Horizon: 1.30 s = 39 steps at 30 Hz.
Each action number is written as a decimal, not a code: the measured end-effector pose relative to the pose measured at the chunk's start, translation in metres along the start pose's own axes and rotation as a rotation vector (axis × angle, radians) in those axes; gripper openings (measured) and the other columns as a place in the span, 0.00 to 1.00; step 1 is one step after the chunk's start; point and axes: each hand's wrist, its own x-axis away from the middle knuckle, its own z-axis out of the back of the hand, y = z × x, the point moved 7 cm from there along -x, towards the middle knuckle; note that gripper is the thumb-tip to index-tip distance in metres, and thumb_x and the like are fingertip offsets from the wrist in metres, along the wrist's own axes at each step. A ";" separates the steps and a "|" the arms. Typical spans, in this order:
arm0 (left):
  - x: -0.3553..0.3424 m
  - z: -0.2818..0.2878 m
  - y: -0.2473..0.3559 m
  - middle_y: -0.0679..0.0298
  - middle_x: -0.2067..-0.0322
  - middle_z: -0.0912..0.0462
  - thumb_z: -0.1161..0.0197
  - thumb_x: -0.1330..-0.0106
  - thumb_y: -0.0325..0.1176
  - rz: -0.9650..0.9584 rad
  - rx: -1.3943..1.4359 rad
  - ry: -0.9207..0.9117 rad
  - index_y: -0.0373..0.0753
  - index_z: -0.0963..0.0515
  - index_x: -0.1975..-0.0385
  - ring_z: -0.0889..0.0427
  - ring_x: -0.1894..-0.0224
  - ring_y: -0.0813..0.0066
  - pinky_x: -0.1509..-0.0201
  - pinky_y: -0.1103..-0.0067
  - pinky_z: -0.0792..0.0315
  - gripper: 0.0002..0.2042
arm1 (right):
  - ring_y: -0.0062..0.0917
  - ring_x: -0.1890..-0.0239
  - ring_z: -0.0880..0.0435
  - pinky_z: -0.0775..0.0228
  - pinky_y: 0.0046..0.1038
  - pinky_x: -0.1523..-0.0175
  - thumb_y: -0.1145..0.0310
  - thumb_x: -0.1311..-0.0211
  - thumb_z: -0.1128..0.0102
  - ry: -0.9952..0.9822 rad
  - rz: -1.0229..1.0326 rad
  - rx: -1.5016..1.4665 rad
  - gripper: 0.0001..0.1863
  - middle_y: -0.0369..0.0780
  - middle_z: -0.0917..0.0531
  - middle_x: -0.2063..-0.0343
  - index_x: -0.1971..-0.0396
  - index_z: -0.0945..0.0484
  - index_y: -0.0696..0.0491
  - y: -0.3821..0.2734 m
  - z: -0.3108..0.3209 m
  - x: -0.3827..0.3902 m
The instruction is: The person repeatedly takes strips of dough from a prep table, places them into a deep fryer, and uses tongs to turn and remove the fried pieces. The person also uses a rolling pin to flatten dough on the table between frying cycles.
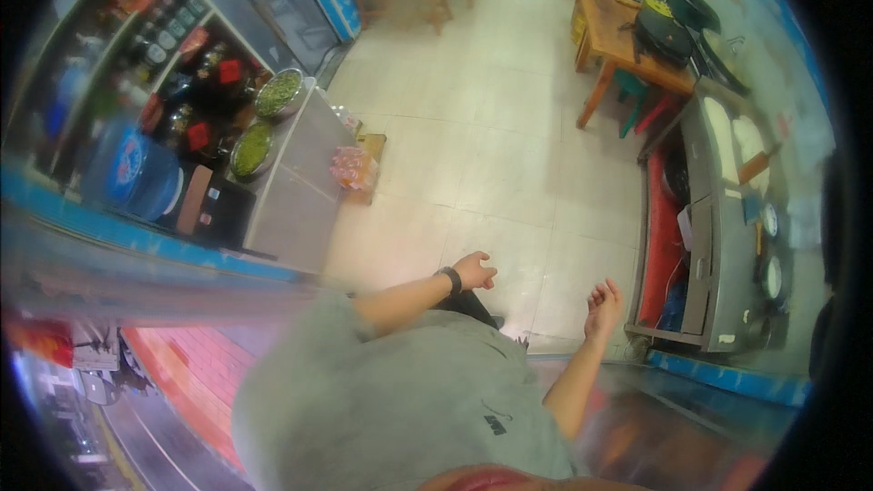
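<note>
Lower frame blurred; grey shirt (391,400) hides the legs. Left hand (475,270), black wristband, loosely curled, holds nothing, pointing right. Right hand (603,300) half open, empty, fingers up, nearest the steel counter (705,245). Beyond: wooden table (618,41), woks indistinct.

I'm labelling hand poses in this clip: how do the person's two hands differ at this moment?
The left hand has a dark band at its wrist; the right hand has a bare wrist. The left hand sits level, fingers pointing sideways; the right hand is raised, fingers curled upward. Both are empty, touching nothing, above the pale tiled floor.
</note>
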 end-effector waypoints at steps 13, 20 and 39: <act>-0.260 -0.174 0.156 0.59 0.75 0.20 0.41 0.41 0.24 0.144 -0.201 -0.433 0.32 0.33 0.45 0.22 0.75 0.74 0.73 0.79 0.26 0.22 | 0.18 0.69 0.20 0.28 0.21 0.65 0.62 0.35 0.42 0.677 0.047 0.115 0.14 0.36 0.19 0.70 0.57 0.23 0.55 -0.021 0.254 -0.033; -0.354 -0.330 0.236 0.56 0.69 0.18 0.42 0.35 0.32 0.009 -0.518 -0.684 0.33 0.27 0.53 0.17 0.69 0.72 0.66 0.81 0.22 0.13 | 0.18 0.78 0.22 0.31 0.21 0.74 0.69 0.40 0.40 1.059 -0.075 0.077 0.09 0.36 0.19 0.77 0.64 0.21 0.58 -0.016 0.288 0.001; -0.339 -0.779 0.228 0.62 0.66 0.17 0.36 0.37 0.30 0.005 -0.853 -0.976 0.31 0.21 0.58 0.19 0.63 0.78 0.57 0.82 0.25 0.12 | 0.40 0.62 0.19 0.28 0.37 0.57 0.67 0.49 0.38 0.992 0.270 0.997 0.09 0.43 0.17 0.68 0.69 0.22 0.54 -0.346 0.666 -0.412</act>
